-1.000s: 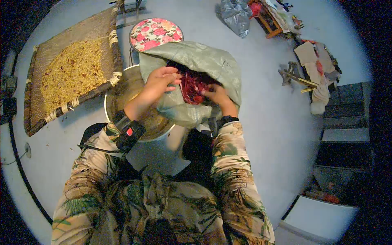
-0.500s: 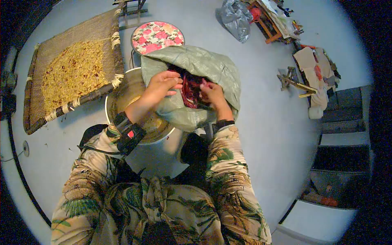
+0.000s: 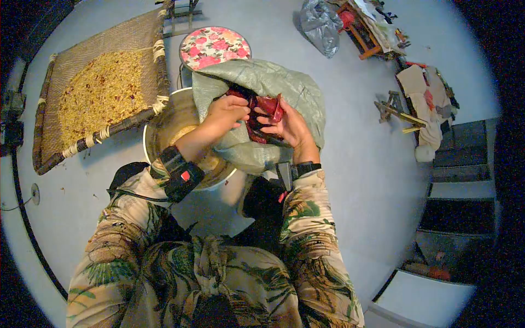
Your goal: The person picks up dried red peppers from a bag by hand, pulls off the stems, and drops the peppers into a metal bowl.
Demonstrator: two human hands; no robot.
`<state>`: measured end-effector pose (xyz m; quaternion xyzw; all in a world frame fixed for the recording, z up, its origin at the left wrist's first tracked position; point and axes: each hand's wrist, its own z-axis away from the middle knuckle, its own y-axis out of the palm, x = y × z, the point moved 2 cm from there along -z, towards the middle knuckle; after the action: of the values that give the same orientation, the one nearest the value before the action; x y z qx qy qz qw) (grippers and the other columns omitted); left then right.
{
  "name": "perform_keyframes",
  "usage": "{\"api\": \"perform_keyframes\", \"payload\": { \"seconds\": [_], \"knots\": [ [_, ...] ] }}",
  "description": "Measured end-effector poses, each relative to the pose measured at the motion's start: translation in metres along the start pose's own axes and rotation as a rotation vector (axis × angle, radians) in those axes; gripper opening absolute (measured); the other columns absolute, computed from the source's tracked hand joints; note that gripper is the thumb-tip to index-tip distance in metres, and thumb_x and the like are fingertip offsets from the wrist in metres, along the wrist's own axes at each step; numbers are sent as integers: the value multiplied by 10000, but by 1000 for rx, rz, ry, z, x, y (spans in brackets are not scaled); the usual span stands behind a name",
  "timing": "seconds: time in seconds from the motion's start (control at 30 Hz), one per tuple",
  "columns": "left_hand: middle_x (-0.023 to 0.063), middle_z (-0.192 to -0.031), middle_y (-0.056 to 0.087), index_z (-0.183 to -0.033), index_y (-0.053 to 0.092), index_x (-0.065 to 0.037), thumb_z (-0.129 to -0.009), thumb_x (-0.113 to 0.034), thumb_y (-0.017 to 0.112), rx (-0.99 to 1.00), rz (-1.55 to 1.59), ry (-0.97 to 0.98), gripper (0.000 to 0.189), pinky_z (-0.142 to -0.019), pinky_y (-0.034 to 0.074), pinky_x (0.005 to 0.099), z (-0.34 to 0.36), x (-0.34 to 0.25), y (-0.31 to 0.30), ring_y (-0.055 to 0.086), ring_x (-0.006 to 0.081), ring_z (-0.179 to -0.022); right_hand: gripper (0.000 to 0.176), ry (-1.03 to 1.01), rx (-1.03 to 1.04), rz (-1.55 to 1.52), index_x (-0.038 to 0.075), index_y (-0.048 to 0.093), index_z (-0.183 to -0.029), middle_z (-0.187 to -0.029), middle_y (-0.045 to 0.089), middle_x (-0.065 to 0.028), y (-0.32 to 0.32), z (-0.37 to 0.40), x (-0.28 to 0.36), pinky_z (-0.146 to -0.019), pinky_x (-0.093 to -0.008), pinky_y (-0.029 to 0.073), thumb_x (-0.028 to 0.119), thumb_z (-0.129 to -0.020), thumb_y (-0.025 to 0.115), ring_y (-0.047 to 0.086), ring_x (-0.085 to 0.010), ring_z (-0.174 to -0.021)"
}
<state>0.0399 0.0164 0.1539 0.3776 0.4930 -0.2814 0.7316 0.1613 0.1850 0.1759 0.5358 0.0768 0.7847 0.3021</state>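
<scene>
A pale green woven sack (image 3: 301, 90) gapes open in front of me, with dark red dried chili peppers (image 3: 257, 134) showing inside. Over its mouth, my right hand (image 3: 292, 126) is closed on a glossy dried chili pepper (image 3: 269, 105), held between thumb and fingers. My left hand (image 3: 227, 115) is beside it at the left of the opening, fingers curled together; what they grip, if anything, cannot be made out. Beneath my left forearm stands a large metal pot (image 3: 156, 131) with yellowish seeds at its bottom, partly covered by the sack.
On the left lies a wood-framed mesh screen (image 3: 109, 33) bearing yellow seeds with red bits (image 3: 101, 93). A round flowered stool (image 3: 216, 46) stands behind the sack. A grey plastic bag (image 3: 320, 30), a small wooden stand (image 3: 396, 112) and dark shelves (image 3: 459, 147) are to the right.
My right hand has turned palm up and lifted a red chili pepper into view above the sack's mouth. My left hand has shifted slightly right, its fingers more curled.
</scene>
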Motion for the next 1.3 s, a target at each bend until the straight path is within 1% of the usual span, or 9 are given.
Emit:
{"api": "perform_keyframes", "payload": {
  "seconds": [0.2, 0.5, 0.7, 0.8, 0.83, 0.93, 1.1, 1.23, 1.3],
  "knots": [
    [60, -964, 623, -1136, 534, -17, -827, -218, 632, -7, -53, 45, 382, -663, 475, 264, 0, 2, 2, 586, 121, -810, 426, -29, -19, 30, 52, 517, -1196, -1120, 610, -143, 10, 1, -3, -735, -463, 550, 391, -952, 433, 647, -292, -886],
    [62, -922, 625, -1127, 532, -3, -855, -208, 613, -38, -86, 175, 350, -696, 481, 271, -3, 0, -3, 586, 135, -811, 342, -139, -313, 324, 107, 534, -1214, -1079, 613, -33, -11, -9, -13, -808, -338, 479, 214, -890, 555, 577, -163, -942],
    [58, -984, 637, -1119, 550, -1, -861, -220, 610, -129, -76, 208, 345, -732, 478, 248, 1, -25, -22, 598, 130, -840, 272, -184, -408, 622, 87, 609, -1127, -999, 651, -51, -12, -14, -14, -820, -296, 468, 142, -864, 571, 599, -182, -905],
    [53, -1004, 636, -1125, 547, -9, -861, -193, 606, -178, 40, 220, 327, -730, 477, 250, 4, -39, -35, 602, 123, -861, 270, -435, -362, 921, 32, 600, -1126, -998, 628, -49, -16, -39, -26, -796, -259, 454, 93, -864, 570, 573, -143, -914],
    [44, -983, 636, -1124, 544, -21, -860, -181, 609, -208, 80, 215, 315, -719, 475, 254, 8, -44, -36, 603, 120, -856, 293, -581, -340, 1072, 29, 589, -1138, -1010, 638, -97, -11, -44, -29, -798, -285, 463, 83, -850, 577, 597, -199, -910],
    [36, -964, 638, -1112, 545, -26, -863, -169, 609, -229, 123, 213, 294, -707, 475, 254, 13, -47, -38, 608, 122, -863, 328, -629, -336, 1291, 72, 590, -1137, -1119, 606, -162, 22, -45, -30, -937, -389, 423, 127, -813, 596, 545, -352, -1062],
    [49, -947, 645, -1117, 543, -9, -861, -168, 585, -214, 63, 195, 304, -735, 482, 253, 18, -47, -34, 603, 132, -883, 477, -620, -349, 1494, 99, 461, -1283, -1237, 529, -131, 52, -66, -34, -940, -416, 406, 85, -820, 576, 493, -354, -1105],
    [48, -946, 643, -1107, 548, -15, -856, -180, 591, -205, 38, 177, 303, -735, 480, 259, 14, -45, -38, 602, 135, -887, 420, -620, -339, 1614, 107, 490, -1229, -1191, 548, -147, 57, -81, -41, -889, -444, 431, 111, -821, 587, 521, -359, -1051],
    [51, -957, 640, -1112, 545, -14, -856, -189, 594, -218, 22, 140, 314, -735, 480, 262, 17, -49, -38, 602, 140, -889, 362, -422, -344, 1692, 106, 513, -1172, -1149, 570, -160, 56, -81, -40, -849, -457, 446, 145, -822, 598, 541, -377, -1010]
  ]
}}
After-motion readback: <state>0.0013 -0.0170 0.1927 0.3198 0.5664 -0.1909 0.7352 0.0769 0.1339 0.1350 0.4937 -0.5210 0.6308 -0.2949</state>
